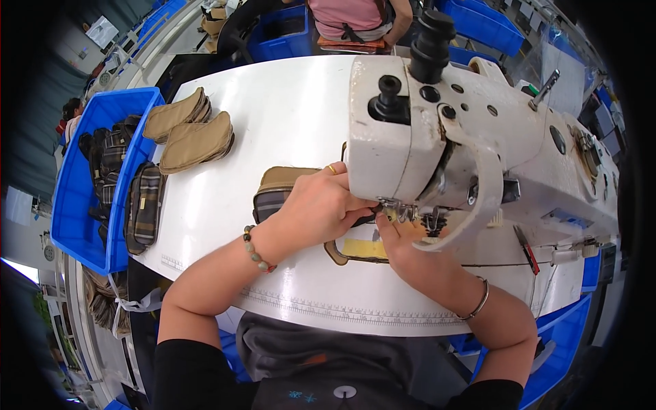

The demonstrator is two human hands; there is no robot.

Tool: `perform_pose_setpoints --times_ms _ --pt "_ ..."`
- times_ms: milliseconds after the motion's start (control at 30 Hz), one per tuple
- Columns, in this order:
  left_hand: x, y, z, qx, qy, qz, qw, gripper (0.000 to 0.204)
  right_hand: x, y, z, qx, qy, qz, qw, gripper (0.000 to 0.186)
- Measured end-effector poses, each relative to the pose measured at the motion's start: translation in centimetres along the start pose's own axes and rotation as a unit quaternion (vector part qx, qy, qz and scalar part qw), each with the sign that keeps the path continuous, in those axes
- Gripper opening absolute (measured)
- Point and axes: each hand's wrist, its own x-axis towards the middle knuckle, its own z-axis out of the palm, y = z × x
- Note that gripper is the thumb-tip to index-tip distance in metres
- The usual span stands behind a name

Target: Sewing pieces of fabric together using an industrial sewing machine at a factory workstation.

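A plaid and tan zip pouch (271, 199) lies on the white table, reaching under the head of a sewing machine (403, 130). My left hand (318, 208) is closed, thumb and fingers pinching the pouch's dark edge beside the presser foot (396, 206). Across from it my right hand (420, 256) holds the same edge, its thumb close to my left fingertips. Part of the right hand's fingers is hidden behind the machine's parts. Below my left fingers, a tan, dark-edged part (335, 253) shows next to a yellow strip (365, 249).
Two stacks of tan pieces (197, 143) lie at the table's far left. A blue bin (60, 212) of plaid pouches stands beyond the left edge, a finished-looking plaid pouch (145, 208) beside it. Red-handled snips (527, 253) lie at right. A person in pink (348, 17) sits opposite.
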Motion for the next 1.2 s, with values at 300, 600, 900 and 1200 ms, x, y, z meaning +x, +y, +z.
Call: perform_pose_setpoints --times_ms 300,600,900,1200 --pt "0.1 0.3 0.4 0.033 -0.019 -0.015 0.999 0.016 0.2 -0.3 0.6 0.183 0.043 0.138 0.972 0.021" --pt "0.4 0.8 0.4 0.019 -0.048 -0.084 0.995 0.019 -0.2 -0.6 -0.9 -0.007 0.027 -0.026 0.999 0.023" --pt "0.6 0.5 0.6 0.016 -0.015 -0.077 0.997 0.017 0.4 -0.5 -1.8 0.06 0.022 -0.023 0.998 0.035" --pt "1.1 1.3 0.1 0.042 -0.006 -0.075 0.996 0.023 0.2 -0.9 -0.8 0.087 0.014 -0.054 0.995 0.037"
